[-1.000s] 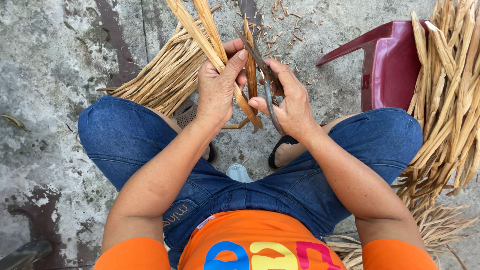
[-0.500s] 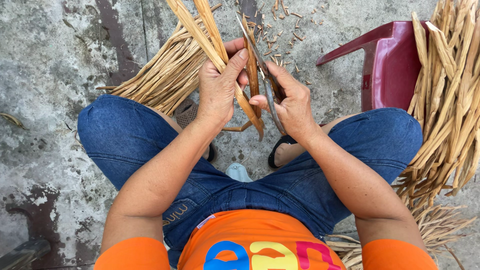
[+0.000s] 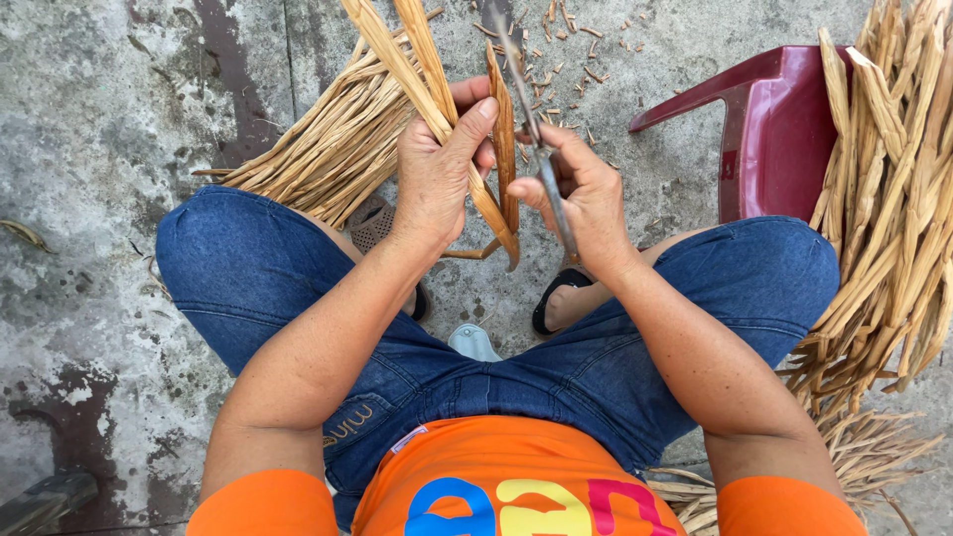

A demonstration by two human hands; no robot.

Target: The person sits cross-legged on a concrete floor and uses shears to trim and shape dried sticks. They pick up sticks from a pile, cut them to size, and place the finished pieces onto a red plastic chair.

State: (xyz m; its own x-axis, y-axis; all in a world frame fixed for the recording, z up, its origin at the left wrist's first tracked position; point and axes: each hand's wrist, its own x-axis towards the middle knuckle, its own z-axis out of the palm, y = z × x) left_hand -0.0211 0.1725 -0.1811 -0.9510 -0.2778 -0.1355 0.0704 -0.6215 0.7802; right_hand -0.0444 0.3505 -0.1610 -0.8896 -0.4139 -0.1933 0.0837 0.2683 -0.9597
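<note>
My left hand (image 3: 437, 174) pinches dry strips (image 3: 417, 60) | right hand (image 3: 586, 199) grips knife (image 3: 536, 149) | strips seem light, brittle; hold near cut

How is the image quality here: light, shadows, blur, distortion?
Head view: soft, even daylight with no glare and only faint shadows under the legs; left hand, right hand and dried strips are sharp; the thin blade looks slightly smeared; wide-angle stretch toward the edges.

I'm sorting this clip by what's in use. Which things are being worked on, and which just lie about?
In use:
left hand gripping dried stalks
right hand holding a metal blade

Lying about:
stalk pile on the ground
stalk bundle on the right
red plastic stool
scattered chips
</note>
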